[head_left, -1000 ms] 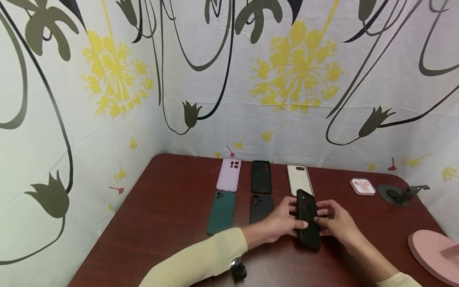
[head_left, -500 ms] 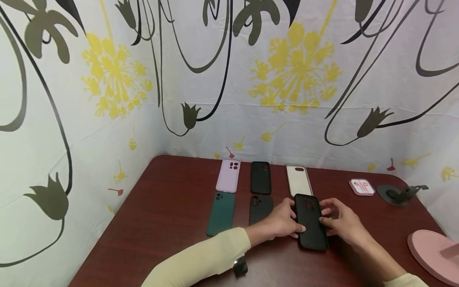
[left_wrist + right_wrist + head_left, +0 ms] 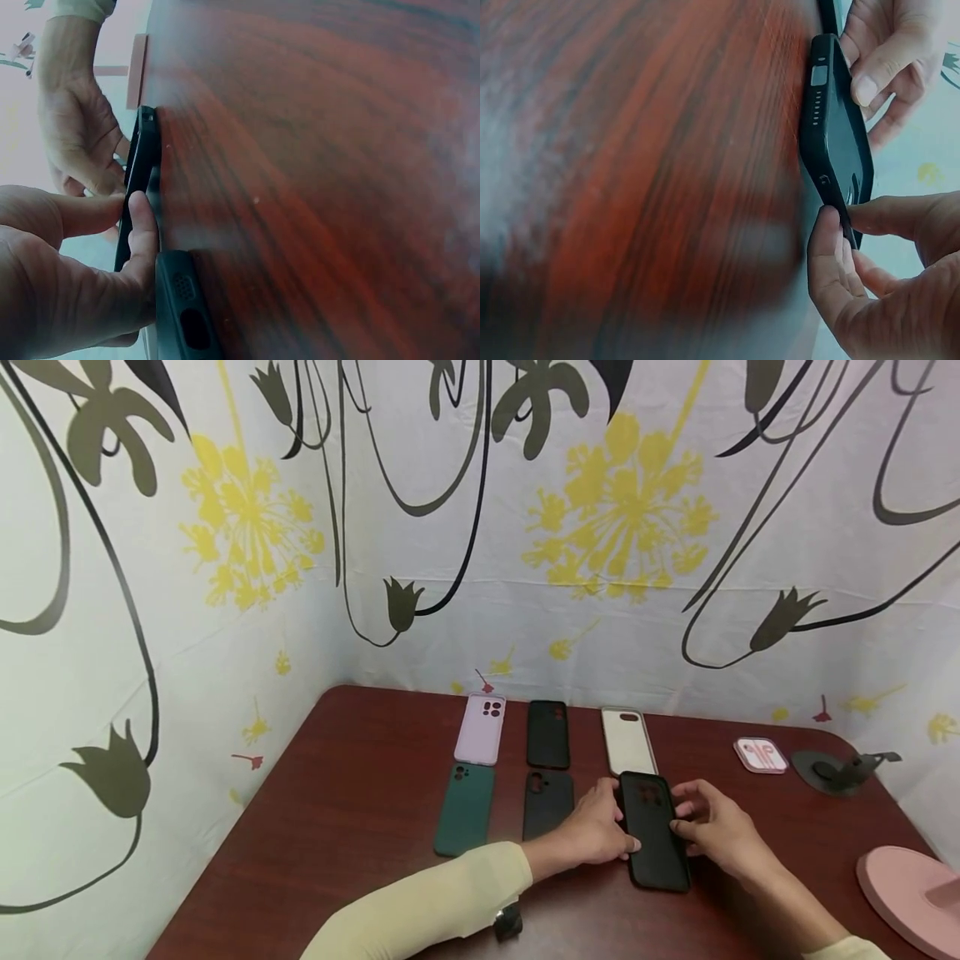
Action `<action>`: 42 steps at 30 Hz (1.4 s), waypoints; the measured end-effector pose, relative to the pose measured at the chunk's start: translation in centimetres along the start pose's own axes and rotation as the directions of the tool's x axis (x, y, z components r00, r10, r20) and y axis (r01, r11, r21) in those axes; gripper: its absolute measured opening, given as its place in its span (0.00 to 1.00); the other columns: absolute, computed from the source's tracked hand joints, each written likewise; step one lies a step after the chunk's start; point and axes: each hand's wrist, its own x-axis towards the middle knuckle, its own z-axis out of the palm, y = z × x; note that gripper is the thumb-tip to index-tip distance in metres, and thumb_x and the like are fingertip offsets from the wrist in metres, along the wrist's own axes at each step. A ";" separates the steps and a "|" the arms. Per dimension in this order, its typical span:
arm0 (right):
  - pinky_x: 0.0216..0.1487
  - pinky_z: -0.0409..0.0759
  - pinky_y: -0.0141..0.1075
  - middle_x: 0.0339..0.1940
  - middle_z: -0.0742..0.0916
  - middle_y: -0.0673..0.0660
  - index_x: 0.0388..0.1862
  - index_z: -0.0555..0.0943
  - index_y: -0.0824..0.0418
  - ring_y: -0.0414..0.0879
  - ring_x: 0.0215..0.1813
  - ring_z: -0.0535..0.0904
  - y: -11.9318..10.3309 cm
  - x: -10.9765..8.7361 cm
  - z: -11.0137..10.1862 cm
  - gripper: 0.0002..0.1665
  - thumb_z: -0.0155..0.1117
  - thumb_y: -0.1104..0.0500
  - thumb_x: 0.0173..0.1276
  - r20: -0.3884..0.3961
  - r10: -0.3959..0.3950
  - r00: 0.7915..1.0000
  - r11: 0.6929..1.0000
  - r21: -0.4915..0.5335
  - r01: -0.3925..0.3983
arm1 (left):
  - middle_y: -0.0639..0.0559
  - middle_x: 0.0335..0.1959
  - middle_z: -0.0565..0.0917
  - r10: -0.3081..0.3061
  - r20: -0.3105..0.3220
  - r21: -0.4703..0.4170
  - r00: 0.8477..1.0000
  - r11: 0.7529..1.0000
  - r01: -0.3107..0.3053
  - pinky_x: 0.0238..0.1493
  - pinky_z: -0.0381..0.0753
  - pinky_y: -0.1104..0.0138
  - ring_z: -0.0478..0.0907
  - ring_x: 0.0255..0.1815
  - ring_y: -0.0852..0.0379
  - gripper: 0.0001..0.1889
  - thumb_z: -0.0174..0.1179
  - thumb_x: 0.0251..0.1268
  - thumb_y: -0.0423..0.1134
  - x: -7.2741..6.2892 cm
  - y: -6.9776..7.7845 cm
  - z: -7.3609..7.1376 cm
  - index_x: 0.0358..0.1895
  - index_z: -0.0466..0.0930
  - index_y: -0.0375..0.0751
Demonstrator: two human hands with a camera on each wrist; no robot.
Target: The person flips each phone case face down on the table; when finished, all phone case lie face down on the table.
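In the head view a black phone case (image 3: 657, 843) lies between my two hands, its inside facing up and its camera cutout at the far end. My left hand (image 3: 592, 828) pinches its left edge, thumb over the rim. On the opposite edge, my right hand (image 3: 722, 833) grips with thumb and fingertips. The right wrist view shows the case (image 3: 826, 120) close to the tabletop, its port and speaker holes facing the camera. Beyond its far end lies a cream case (image 3: 628, 742). A dark grey case (image 3: 547, 806) is left of it, partly behind my left hand.
Lilac (image 3: 477, 735), black (image 3: 548, 733) and green (image 3: 463, 814) cases lie further left on the brown table (image 3: 345, 818). To the right are a small square earphone box (image 3: 761, 755), a dark stand (image 3: 832, 772) and a pink round base (image 3: 903, 889). Patterned cloth (image 3: 450, 552) hangs behind.
The held case was tilted steeply onto its side; it has turned down flatter, inside up, and shifted slightly right and toward me. Both hands have stayed on its edges.
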 end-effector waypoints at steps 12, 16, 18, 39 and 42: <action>0.36 0.90 0.40 0.51 0.84 0.63 0.73 0.69 0.71 0.45 0.42 0.85 0.2 0.3 0.0 0.31 0.66 0.65 0.75 0.013 0.023 1.000 0.999 -0.023 -0.023 | 0.49 0.72 0.69 0.022 -0.009 0.221 1.000 0.975 -0.019 0.46 0.81 0.74 0.78 0.41 0.67 0.42 0.74 0.67 0.43 -0.2 0.2 0.6 0.81 0.62 0.45; 0.36 0.90 0.40 0.51 0.84 0.64 0.73 0.70 0.71 0.45 0.42 0.85 0.3 0.3 0.0 0.31 0.67 0.65 0.75 0.017 0.022 1.000 1.000 -0.020 -0.022 | 0.49 0.73 0.68 0.014 -0.007 0.230 1.000 0.973 -0.012 0.48 0.81 0.73 0.79 0.42 0.67 0.43 0.73 0.68 0.42 -0.2 0.1 0.7 0.82 0.60 0.45; 0.36 0.90 0.41 0.51 0.85 0.64 0.73 0.70 0.71 0.45 0.42 0.85 0.3 0.3 0.0 0.31 0.67 0.65 0.75 0.018 0.021 1.000 1.000 -0.017 -0.021 | 0.49 0.74 0.67 0.015 -0.006 0.220 1.000 0.975 -0.013 0.47 0.81 0.73 0.79 0.41 0.67 0.44 0.73 0.68 0.42 -0.3 0.0 0.7 0.83 0.59 0.46; 0.37 0.89 0.40 0.52 0.86 0.64 0.73 0.70 0.70 0.46 0.41 0.86 0.1 -0.3 -0.2 0.35 0.67 0.50 0.78 0.013 0.038 0.999 0.995 -0.095 -0.037 | 0.51 0.72 0.63 0.055 0.126 0.141 0.990 0.987 -0.073 0.38 0.81 0.65 0.79 0.39 0.61 0.41 0.68 0.72 0.55 -1.6 0.2 -0.6 0.83 0.57 0.58; 0.40 0.85 0.44 0.55 0.86 0.67 0.74 0.67 0.70 0.55 0.48 0.87 -0.2 -0.5 -0.6 0.38 0.62 0.44 0.81 -0.024 0.017 1.000 0.982 -0.187 -0.021 | 0.53 0.70 0.64 0.097 0.158 0.120 0.983 0.986 -0.117 0.31 0.77 0.66 0.75 0.33 0.62 0.41 0.66 0.73 0.57 -2.4 0.3 -1.1 0.83 0.56 0.62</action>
